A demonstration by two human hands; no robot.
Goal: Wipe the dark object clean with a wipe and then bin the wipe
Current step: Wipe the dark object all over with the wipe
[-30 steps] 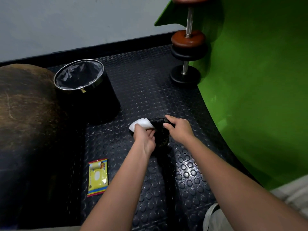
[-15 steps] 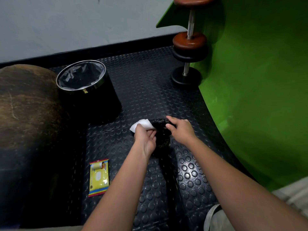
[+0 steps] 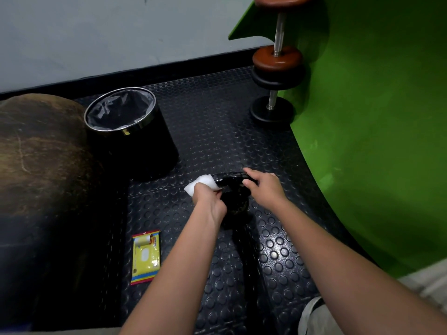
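A dark, glossy object [image 3: 233, 189] stands on the studded black floor mat [image 3: 212, 131] in the middle of the view; its shape is hard to make out. My left hand [image 3: 210, 201] is closed on a white wipe [image 3: 202, 183] and presses it against the object's left upper edge. My right hand [image 3: 264, 187] grips the object's top right edge with fingers curled over it. A black bin [image 3: 135, 139] with a metal rim and a clear liner stands open to the upper left.
A yellow wipe packet [image 3: 145, 256] lies flat on the mat at lower left. A large brown rounded object [image 3: 36, 153] fills the left side. A dumbbell [image 3: 275, 76] stands upright by a green curved wall [image 3: 375, 141] on the right.
Both hands stay on the dark object. The wipe has shifted only slightly along its left edge; the view has dropped a little.
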